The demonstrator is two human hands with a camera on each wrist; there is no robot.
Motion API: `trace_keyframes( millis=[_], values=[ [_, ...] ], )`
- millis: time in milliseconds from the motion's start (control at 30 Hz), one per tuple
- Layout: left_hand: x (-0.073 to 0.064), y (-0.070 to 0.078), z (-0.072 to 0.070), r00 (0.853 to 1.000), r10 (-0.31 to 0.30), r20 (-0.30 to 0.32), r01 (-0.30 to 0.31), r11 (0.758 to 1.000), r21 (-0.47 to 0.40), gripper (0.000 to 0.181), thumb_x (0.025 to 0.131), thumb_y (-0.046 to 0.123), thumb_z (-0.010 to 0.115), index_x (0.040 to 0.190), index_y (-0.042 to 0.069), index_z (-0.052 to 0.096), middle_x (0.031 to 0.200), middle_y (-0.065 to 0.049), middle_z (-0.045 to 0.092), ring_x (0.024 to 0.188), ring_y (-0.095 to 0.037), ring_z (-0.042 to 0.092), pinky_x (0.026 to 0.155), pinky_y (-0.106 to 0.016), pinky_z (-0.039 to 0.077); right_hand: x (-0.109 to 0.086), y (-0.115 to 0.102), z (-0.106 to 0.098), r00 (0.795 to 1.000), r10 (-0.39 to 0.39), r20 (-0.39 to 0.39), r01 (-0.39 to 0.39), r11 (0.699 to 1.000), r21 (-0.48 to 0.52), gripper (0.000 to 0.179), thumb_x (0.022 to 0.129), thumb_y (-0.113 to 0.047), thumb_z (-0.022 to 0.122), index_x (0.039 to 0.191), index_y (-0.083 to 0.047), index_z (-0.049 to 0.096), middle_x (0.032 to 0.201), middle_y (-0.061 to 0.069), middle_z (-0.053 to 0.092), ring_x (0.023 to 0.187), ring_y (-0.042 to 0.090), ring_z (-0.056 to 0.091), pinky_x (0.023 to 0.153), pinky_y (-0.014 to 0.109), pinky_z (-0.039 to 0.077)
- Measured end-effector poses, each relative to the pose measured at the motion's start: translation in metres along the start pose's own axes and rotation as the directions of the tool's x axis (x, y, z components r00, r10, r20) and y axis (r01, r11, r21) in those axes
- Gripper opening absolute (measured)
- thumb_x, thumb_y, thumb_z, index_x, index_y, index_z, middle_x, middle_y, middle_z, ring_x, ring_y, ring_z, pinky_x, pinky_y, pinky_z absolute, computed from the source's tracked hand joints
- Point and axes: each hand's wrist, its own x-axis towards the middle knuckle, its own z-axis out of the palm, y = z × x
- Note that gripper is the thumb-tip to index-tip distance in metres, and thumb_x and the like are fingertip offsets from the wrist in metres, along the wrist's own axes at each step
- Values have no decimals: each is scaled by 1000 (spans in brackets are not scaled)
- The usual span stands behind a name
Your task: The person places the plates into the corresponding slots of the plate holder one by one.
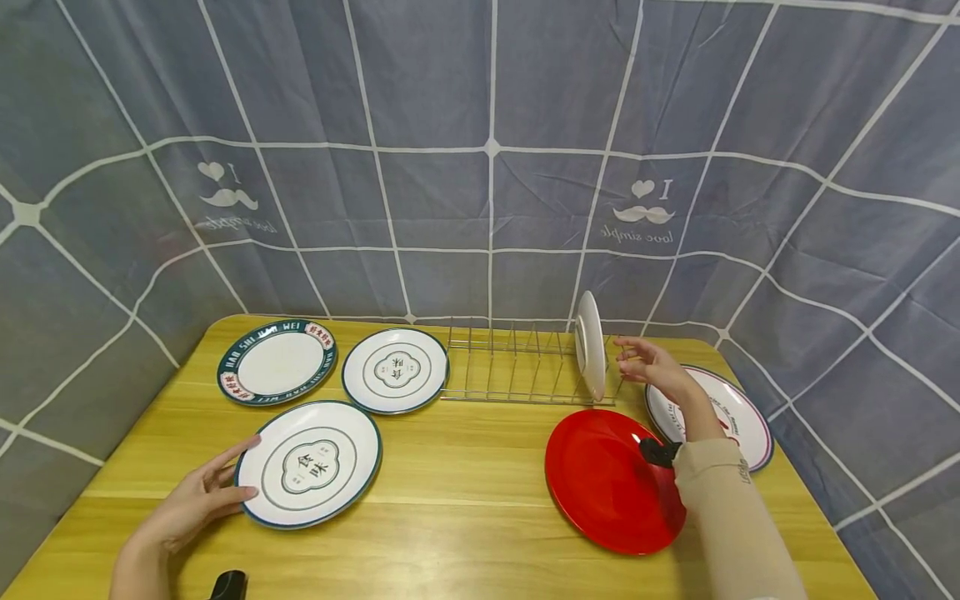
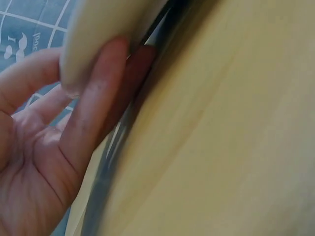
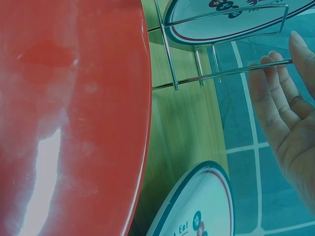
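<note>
We see the left hand [image 1: 202,500] at the near-left side of a white plate with a lobed Chinese-character crest [image 1: 310,465], which lies on the tabletop [image 1: 450,517]. Its thumb and fingers pinch the rim; we judge that the edge gives the best purchase on something so broad and flat. We cannot tell whether that rim is raised.

The right hand [image 1: 660,371] is just beside the right end of the wire plate rack [image 1: 517,400], its fingers loosely extended and a little apart, with no plate between them. In the right wrist view its fingertips meet the line of a wire, but we cannot tell whether they touch it.

In the rack, near that end, a white plate [image 1: 590,346] stands on edge, presumably kept from toppling by the wires. The glossy red plate [image 1: 615,482] lies in front of the rack, within easy reach, we think, of the right arm; a white plate with a red-printed motif [image 1: 742,417] lies to its right, partly behind the forearm, whose position hides some of the print.
</note>
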Motion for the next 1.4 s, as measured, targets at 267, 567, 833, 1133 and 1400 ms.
trace_keyframes(
  millis=[267, 567, 833, 1133, 1400],
  values=[
    [2, -1, 0, 977, 132, 166, -86, 962, -261, 68, 91, -13, 39, 136, 38, 37, 115, 2, 60, 99, -17, 60, 84, -31, 52, 0, 0, 0, 1000, 2, 2, -2, 1000, -2, 50, 90, 4, 50, 133, 13, 27, 117, 34, 37, 97, 14, 56, 78, 21, 51],
    [3, 4, 8, 967, 223, 122, -164, 915, -368, 72, 89, -16, 36, 140, 34, 34, 115, -3, 60, 95, -21, 62, 80, -37, 54, 0, -1, 1, 1000, 11, 3, -11, 1000, 7, 50, 90, 4, 49, 133, 13, 27, 116, 33, 39, 95, 12, 56, 79, 23, 52],
    [6, 14, 15, 930, 342, 138, -263, 877, -402, 74, 89, -19, 33, 146, 26, 22, 120, -6, 58, 94, -23, 62, 77, -36, 55, -1, -2, 1, 1000, 20, 3, -20, 1000, -1, 52, 90, 2, 51, 134, 12, 26, 116, 32, 39, 96, 11, 55, 83, 29, 52],
    [15, 37, 29, 925, 378, 39, -341, 871, -353, 74, 88, -18, 38, 147, 22, 20, 116, -4, 56, 93, -17, 61, 77, -32, 55, 0, -4, 1, 1000, 19, 9, -19, 1000, -4, 52, 91, 1, 51, 135, 12, 25, 117, 32, 38, 95, 8, 56, 90, 45, 48],
    [34, 63, 54, 926, 375, -52, -372, 875, -309, 76, 85, -20, 42, 147, 20, 21, 116, -4, 54, 90, -15, 62, 73, -27, 55, 1, -3, 1, 1000, 17, 13, -17, 1000, 5, 53, 91, 1, 51, 135, 12, 24, 118, 32, 39, 94, 7, 56, 90, 44, 48]
  ],
)
